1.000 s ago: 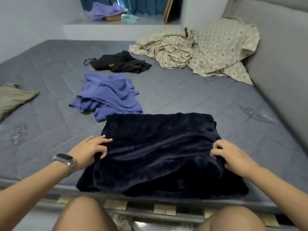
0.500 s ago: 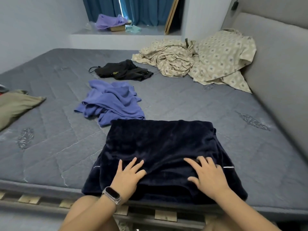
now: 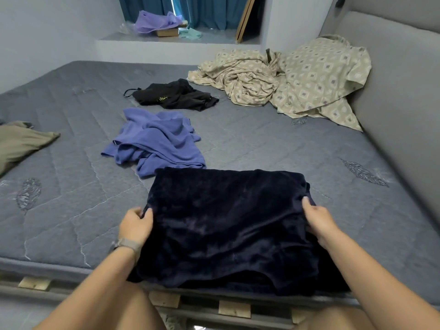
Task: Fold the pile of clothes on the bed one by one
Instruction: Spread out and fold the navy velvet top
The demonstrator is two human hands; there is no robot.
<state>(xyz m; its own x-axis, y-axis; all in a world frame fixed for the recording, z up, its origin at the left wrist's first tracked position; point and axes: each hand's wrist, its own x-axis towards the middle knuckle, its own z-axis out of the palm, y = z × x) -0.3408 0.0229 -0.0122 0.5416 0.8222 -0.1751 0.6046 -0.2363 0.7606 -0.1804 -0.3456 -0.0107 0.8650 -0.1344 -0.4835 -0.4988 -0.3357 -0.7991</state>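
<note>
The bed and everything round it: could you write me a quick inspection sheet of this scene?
Surface: grey quilted mattress on a wooden slatted base.
Job's things: dark navy velvety garment at the near edge, partly folded; crumpled blue-purple garment and black garment beyond it.
Clutter: beige patterned sheet bunched by the grey headboard; olive cloth at far left.
Grippers: left hand and right hand each grip a side of the navy garment.
Cables: nothing seen.
Surroundings: teal curtains; lilac cloth on the window ledge.
</note>
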